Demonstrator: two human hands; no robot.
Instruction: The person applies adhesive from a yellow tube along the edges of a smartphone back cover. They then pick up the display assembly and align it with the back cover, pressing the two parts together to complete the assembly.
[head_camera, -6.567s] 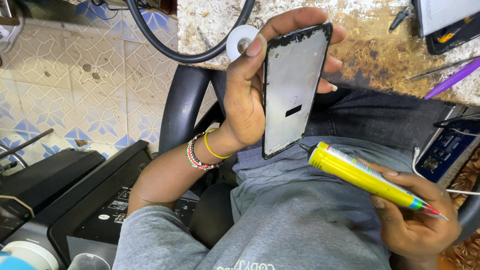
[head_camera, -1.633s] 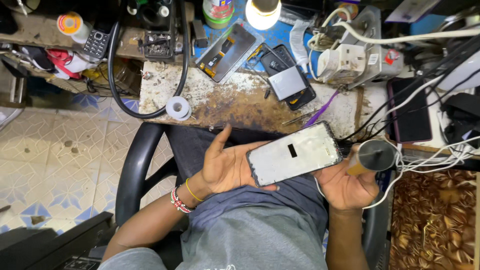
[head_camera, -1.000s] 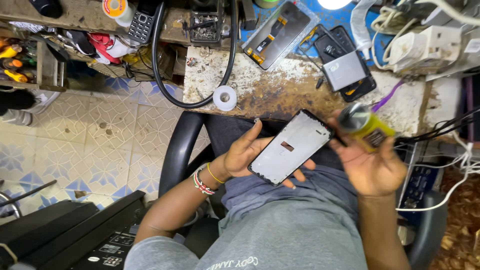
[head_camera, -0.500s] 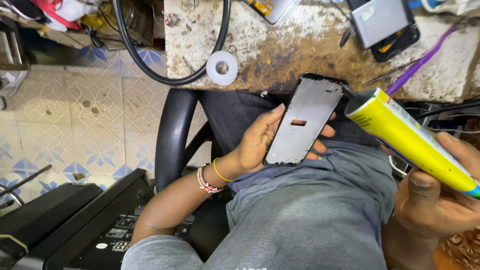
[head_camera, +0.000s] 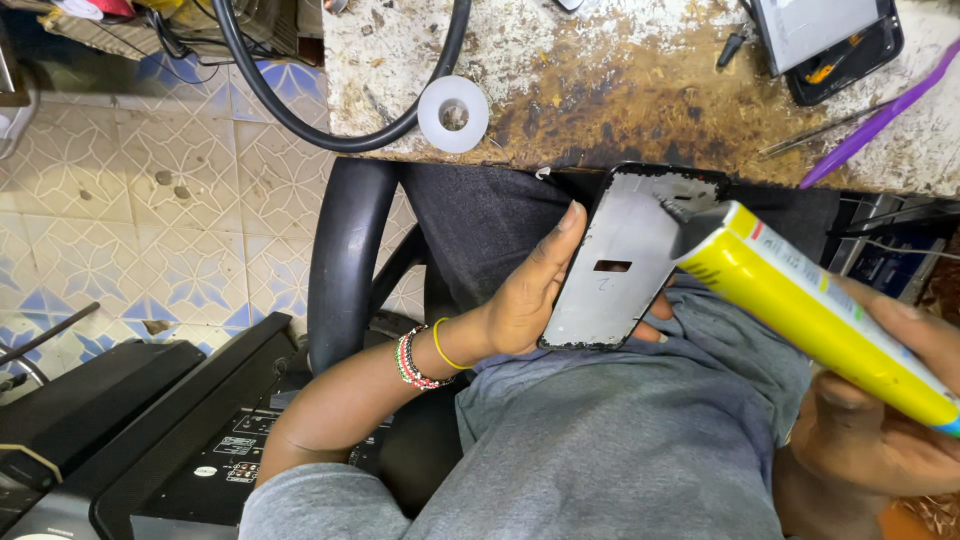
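My left hand (head_camera: 525, 295) holds a phone screen panel (head_camera: 625, 265), grey back side up with a black rim and a small slot in its middle, over my lap. Beaded and yellow bracelets circle that wrist. My right hand (head_camera: 880, 430) grips a yellow glue tube (head_camera: 820, 315). The tube's dark nozzle touches the panel's upper right edge.
A worn, stained workbench (head_camera: 620, 80) runs along the top. On it lie a white tape roll (head_camera: 453, 113), a thick black cable (head_camera: 300, 110), a purple tool (head_camera: 875, 120) and an opened phone (head_camera: 825, 40). A black chair arm (head_camera: 345, 260) and black equipment (head_camera: 150, 430) stand on the tiled floor at the left.
The view has tilted down and closer to my lap. The tube's nozzle has come onto the panel's upper right edge, from just beside it half a second ago.
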